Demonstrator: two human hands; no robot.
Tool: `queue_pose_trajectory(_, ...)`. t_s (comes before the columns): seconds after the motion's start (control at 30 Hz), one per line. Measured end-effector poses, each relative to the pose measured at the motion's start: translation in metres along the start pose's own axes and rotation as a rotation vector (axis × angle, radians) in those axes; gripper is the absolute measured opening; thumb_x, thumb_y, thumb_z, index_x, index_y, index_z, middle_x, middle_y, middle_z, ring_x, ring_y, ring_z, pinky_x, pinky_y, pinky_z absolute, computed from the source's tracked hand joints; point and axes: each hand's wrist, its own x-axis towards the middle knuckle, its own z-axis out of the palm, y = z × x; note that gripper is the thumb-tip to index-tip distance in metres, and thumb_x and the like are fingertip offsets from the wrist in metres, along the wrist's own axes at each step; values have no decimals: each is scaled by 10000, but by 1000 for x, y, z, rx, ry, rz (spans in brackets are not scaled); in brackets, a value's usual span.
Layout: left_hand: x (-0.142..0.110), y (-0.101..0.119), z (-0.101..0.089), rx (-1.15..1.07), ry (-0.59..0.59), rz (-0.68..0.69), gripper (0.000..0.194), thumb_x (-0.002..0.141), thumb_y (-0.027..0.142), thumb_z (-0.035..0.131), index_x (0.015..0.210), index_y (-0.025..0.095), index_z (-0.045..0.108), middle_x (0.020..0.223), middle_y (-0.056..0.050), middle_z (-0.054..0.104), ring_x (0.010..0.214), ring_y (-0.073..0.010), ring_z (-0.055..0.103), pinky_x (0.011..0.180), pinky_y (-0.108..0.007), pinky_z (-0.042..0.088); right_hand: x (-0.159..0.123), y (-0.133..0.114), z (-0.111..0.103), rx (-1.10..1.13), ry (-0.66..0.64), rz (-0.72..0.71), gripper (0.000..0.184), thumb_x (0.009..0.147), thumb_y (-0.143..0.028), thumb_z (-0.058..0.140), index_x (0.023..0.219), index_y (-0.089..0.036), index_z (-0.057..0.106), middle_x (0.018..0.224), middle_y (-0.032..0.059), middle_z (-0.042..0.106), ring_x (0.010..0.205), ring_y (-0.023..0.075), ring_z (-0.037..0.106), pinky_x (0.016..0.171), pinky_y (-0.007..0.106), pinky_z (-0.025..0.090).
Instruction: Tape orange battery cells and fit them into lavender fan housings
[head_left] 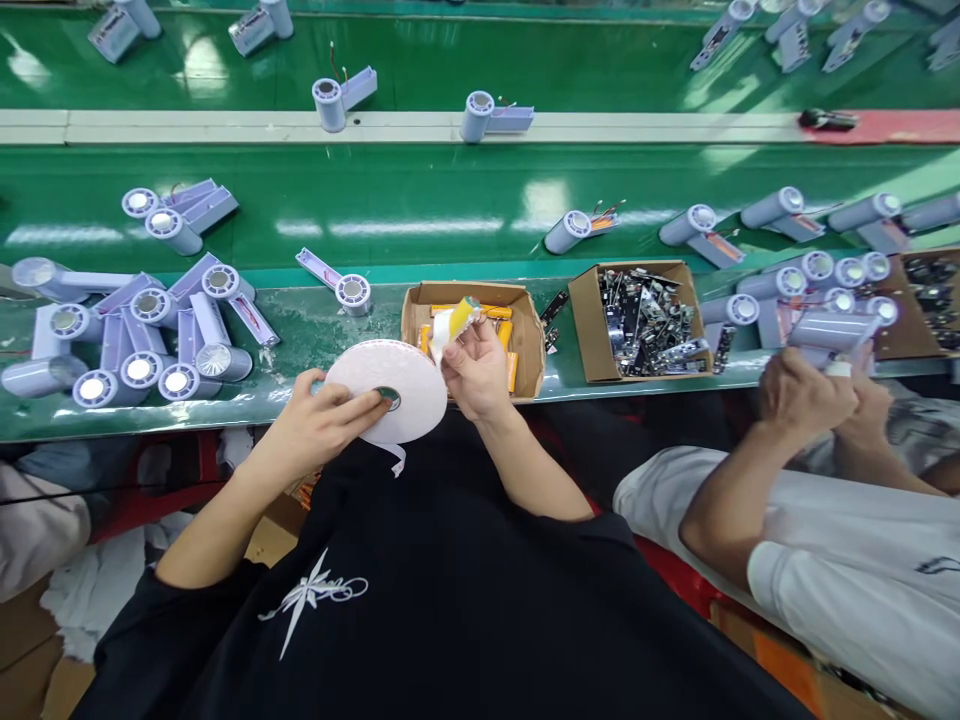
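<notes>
My left hand (330, 418) grips a large, flat roll of white tape (405, 385), its fingers over the face near the green core. A loose tape end (396, 458) hangs below the roll. My right hand (478, 370) is closed on a yellow battery cell (463, 316), just above and right of the roll. White tape (442, 328) lies against the cell's left side; my fingers hide part of it. Behind my right hand is a cardboard box (531, 375) holding several orange-yellow battery cells (504, 335).
Lilac handheld housings (142, 370) crowd the bench at left. A box of circuit boards (600, 365) stands right of the cells. More housings (574, 230) lie on the green conveyor (420, 200). At right, a co-worker's hands (806, 395) hold a lilac housing (832, 330).
</notes>
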Motion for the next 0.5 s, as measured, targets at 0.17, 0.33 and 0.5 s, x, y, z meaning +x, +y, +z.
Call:
queue_pose_trajectory(0.17, 5, 14, 1, -68, -37, 134, 448, 1029, 90, 681, 1402, 335, 725, 1285, -7, 790, 971, -196, 599, 1030, -456, 434, 49, -59, -17, -125, -85, -202, 608, 789, -633, 953, 1233, -280, 736, 1256, 58, 816, 1212, 224, 785, 1098, 363, 653)
queue_pose_trajectory(0.33, -42, -10, 19, -86, -141, -98, 538, 982, 90, 661, 1472, 309, 690, 1383, -69, 768, 1095, -272, 622, 1002, -485, 451, 82, -117, -44, -110, -16, -535, 440, 904, -525, 883, 1298, -392, 736, 1306, -48, 781, 1268, 135, 769, 1091, 226, 592)
queue_pose_trajectory(0.5, -84, -36, 37, -126, -221, -424, 767, 884, 141, 729, 1615, 306, 564, 1492, -159, 706, 1294, -415, 578, 1019, -550, 459, 2, -56, -20, -171, -306, -173, 628, 789, -593, 971, 1292, -299, 738, 1107, 43, 856, 942, 248, 866, 821, 364, 739)
